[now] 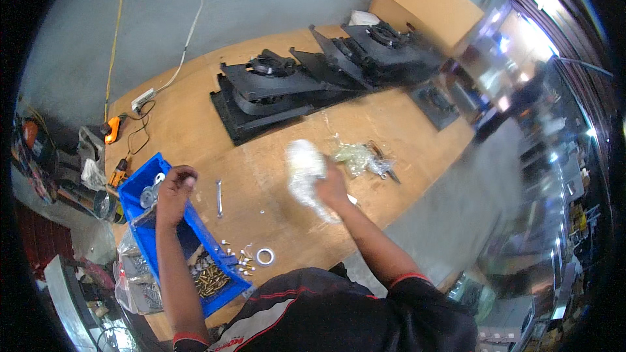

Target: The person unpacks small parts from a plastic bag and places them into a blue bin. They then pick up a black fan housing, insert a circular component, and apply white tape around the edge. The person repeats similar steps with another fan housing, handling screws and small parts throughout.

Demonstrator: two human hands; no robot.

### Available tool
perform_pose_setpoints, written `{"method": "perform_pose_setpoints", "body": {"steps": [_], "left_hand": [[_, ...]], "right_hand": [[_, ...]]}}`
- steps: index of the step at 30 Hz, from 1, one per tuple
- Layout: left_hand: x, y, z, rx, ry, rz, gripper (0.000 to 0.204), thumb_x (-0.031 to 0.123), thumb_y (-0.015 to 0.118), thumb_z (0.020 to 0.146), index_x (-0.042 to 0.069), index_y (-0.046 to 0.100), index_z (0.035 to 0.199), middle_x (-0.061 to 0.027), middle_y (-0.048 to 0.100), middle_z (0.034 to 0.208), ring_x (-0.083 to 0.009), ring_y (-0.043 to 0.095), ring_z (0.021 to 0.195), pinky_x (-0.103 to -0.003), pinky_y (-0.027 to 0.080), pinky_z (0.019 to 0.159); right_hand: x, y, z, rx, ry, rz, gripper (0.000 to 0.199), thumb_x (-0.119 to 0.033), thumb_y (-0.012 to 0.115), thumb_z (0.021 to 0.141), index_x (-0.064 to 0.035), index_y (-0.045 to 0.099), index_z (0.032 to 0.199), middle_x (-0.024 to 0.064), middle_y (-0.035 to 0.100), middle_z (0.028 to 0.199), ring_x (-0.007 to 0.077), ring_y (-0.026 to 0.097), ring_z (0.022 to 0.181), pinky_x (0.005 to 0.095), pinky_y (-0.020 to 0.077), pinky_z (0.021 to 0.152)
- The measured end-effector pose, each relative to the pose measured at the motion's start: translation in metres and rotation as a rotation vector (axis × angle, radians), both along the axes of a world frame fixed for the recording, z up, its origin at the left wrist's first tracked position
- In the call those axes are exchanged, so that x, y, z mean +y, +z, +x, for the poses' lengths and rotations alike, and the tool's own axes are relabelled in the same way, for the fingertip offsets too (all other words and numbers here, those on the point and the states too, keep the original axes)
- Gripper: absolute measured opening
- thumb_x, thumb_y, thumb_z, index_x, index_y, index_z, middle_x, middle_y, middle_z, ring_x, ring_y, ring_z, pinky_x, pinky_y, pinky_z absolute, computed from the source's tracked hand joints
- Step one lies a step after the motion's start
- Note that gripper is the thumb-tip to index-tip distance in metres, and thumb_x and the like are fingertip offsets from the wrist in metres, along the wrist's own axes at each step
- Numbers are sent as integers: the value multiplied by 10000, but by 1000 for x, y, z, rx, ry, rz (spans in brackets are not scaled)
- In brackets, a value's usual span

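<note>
My right hand (333, 187) grips a white plastic bag (304, 173), crumpled and smeared by motion, above the middle of the wooden table (261, 182). What the bag contains cannot be made out. Over the far part of a long blue bin (207, 242) is my left hand (175, 194), its fingers curled in toward the thumb. Anything inside those fingers is hidden. Grey round parts (149, 195) lie in the bin beside this hand, and brass-coloured fittings (211, 280) fill its near end. A wrench (219, 199) rests on the table just right of the bin.
Black metal assemblies (261, 91) are stacked along the back, near a cardboard box (424, 3). Right of the bag lie clear plastic packaging (357, 158) and a dark pointed tool (393, 175). A tape roll (265, 257) sits in front; a drill (119, 173) lies left.
</note>
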State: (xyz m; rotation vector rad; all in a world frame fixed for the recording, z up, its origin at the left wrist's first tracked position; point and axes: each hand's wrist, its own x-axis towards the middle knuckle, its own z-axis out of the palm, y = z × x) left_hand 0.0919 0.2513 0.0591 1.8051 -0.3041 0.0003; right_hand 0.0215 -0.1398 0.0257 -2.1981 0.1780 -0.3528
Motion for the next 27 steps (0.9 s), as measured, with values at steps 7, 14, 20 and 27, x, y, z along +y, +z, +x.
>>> {"method": "perform_pose_setpoints", "body": {"steps": [7,14,20,27], "left_hand": [[-241,19,-14,-16,-419,447,590,270,769,814,79,539,1322,-192,565,1322,-319,565,1218,-414,475,1012],[-460,-51,26,-191,-336,1043,1037,483,849,646,221,349,1516,-225,294,1567,-411,354,1415,-417,392,1119],[-489,-109,58,70,-502,974,796,404,826,653,168,544,1360,-207,602,1286,-341,611,1148,-401,513,952],[-403,-96,12,342,-319,249,620,188,787,742,29,566,1299,-151,667,1204,-290,658,1074,-395,518,942]], "right_hand": [[-200,-24,-97,295,-355,-159,708,-98,702,702,3,499,1373,271,547,1341,393,514,1271,427,405,1081],[-308,-71,-90,162,-47,-131,621,-213,748,704,-57,616,1291,256,509,1400,405,473,1310,458,402,1083],[-292,-93,-13,400,306,-652,468,-278,707,754,-187,690,1213,199,475,1451,373,417,1372,472,384,1100],[-269,-76,-12,246,463,248,580,-4,629,714,-48,601,1292,169,640,1241,276,612,1150,366,466,1014]]}}
